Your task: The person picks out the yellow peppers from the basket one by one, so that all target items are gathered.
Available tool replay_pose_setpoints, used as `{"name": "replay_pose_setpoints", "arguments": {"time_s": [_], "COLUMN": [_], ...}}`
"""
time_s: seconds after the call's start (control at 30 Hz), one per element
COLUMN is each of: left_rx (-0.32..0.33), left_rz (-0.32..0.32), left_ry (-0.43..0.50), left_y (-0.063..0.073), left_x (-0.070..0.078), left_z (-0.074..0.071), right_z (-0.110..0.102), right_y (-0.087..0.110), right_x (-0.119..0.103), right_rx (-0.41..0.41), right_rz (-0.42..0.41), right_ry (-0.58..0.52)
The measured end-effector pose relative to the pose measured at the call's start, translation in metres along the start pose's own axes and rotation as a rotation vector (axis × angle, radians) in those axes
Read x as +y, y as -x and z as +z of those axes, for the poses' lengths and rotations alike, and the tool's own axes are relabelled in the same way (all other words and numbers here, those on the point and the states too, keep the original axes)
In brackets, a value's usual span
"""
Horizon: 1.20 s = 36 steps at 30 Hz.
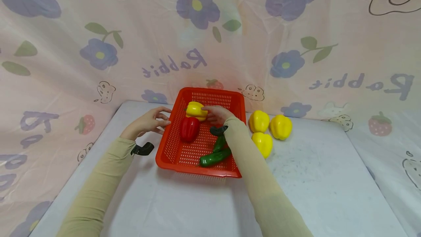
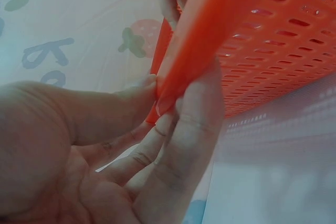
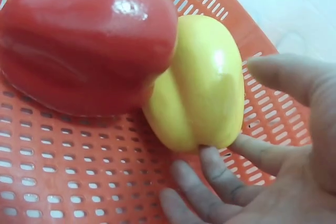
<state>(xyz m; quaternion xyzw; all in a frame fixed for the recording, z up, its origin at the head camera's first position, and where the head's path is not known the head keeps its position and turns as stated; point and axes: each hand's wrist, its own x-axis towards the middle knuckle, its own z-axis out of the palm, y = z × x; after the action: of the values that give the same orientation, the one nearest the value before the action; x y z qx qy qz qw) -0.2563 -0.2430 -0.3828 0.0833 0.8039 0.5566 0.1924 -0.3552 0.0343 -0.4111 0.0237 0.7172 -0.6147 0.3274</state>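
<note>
A red plastic basket [image 1: 174, 167] with slotted walls stands on the table. My left hand [image 1: 148, 123] pinches its left rim between thumb and fingers; the rim [image 2: 191, 45] shows close up in the left wrist view. Inside, a yellow bell pepper [image 3: 202, 87] lies at the back left, beside a red bell pepper [image 3: 86, 43]. My right hand [image 1: 218, 113] reaches into the basket at the yellow pepper's right side. Its fingers are spread, a fingertip touching or nearly touching the pepper, and the thumb stands a little apart. Two green peppers [image 1: 215, 157] lie at the basket's front right, partly behind the right sleeve.
Three yellow bell peppers [image 1: 281, 127] sit on the white table [image 1: 315, 178] just right of the basket. A patterned cloth [image 1: 230, 54] hangs behind and at the sides. Each wrist carries a black camera mount [image 1: 143, 149].
</note>
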Motion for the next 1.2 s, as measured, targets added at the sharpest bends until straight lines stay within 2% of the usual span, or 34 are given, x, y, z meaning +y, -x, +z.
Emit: {"name": "replay_pose_setpoints", "arguments": {"time_s": [0.2, 0.43, 0.6, 0.83, 1.03, 1.2], "left_rx": [0.006, 0.001, -0.001, 0.007, 0.013, 0.010], "left_rz": [0.000, -0.001, 0.002, -0.001, -0.004, -0.002], "left_ry": [-0.012, -0.011, -0.008, -0.032, -0.041, -0.031], "left_y": [0.0002, -0.0010, -0.0015, 0.0004, 0.0019, 0.0026], "left_x": [0.0019, 0.0013, 0.0016, 0.0038, 0.0028, 0.0024], "left_z": [-0.0002, 0.0000, 0.0007, 0.0036, 0.0040, 0.0021], "right_z": [0.0005, 0.0025, 0.0016, 0.0008, 0.0070, 0.0062], "right_y": [0.0054, 0.0071, 0.0068, 0.0028, 0.0084, 0.0023], "right_x": [0.0003, 0.0009, 0.0006, 0.0023, 0.0005, 0.0015], "right_rx": [-0.020, -0.004, -0.013, -0.087, -0.060, -0.063], "right_rz": [-0.028, -0.035, -0.023, -0.020, -0.011, -0.020], "right_ry": [0.080, 0.191, 0.157, 0.066, 0.097, 0.112]}}
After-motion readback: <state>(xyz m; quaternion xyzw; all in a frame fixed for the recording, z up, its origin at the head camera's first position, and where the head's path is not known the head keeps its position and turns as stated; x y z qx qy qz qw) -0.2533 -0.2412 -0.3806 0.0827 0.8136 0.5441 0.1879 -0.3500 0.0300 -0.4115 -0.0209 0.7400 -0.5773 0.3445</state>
